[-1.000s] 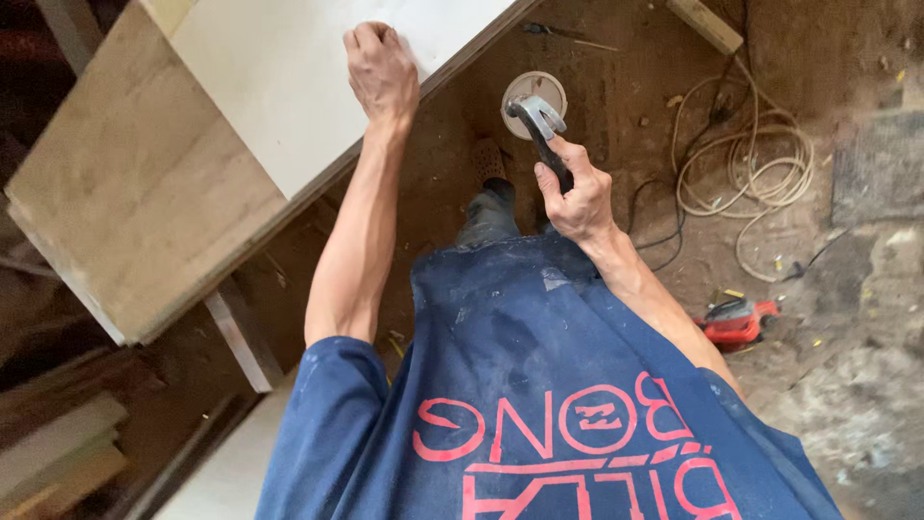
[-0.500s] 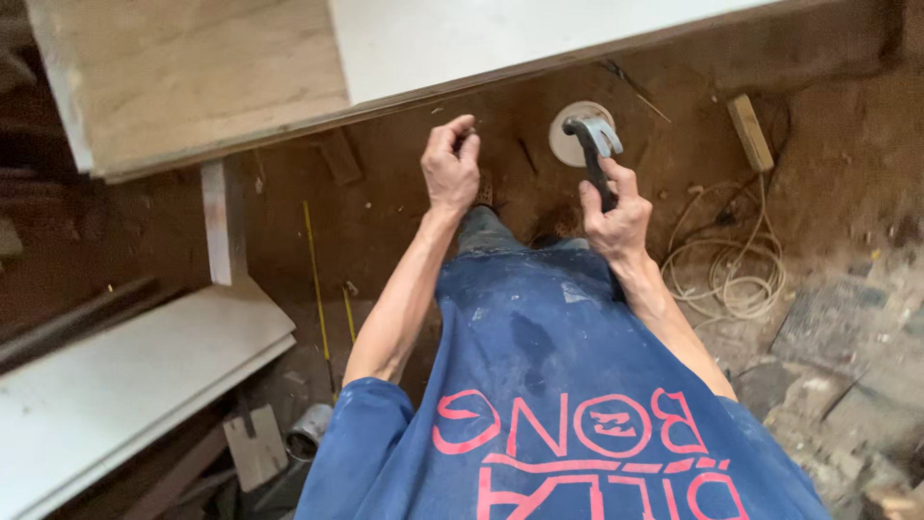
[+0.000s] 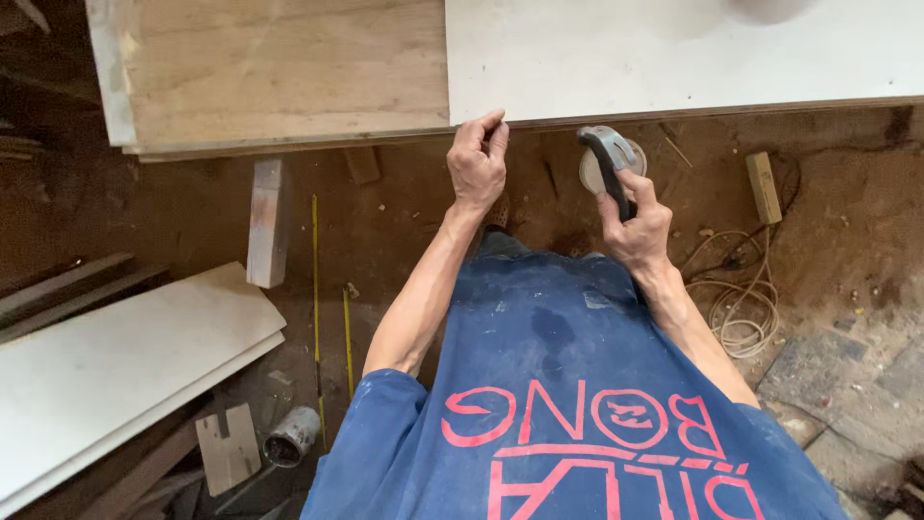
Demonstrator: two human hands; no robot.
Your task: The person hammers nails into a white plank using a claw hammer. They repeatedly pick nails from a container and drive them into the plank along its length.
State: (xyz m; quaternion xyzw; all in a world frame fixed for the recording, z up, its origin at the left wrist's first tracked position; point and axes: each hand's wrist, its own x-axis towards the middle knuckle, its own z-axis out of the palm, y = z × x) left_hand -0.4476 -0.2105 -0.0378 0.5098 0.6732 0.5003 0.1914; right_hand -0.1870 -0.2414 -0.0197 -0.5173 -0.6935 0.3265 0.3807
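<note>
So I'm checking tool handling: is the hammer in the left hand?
No, the right hand grips the hammer, while the left hand pinches the edge of the white board.

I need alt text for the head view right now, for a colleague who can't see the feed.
Looking down, the person's left hand pinches the near edge of a white-faced board while the right hand holds a grey-headed hammer just below that edge. A bare plywood panel lies beside the board; a coiled pale cable and loose wooden offcuts sit on the dirt floor.
</note>
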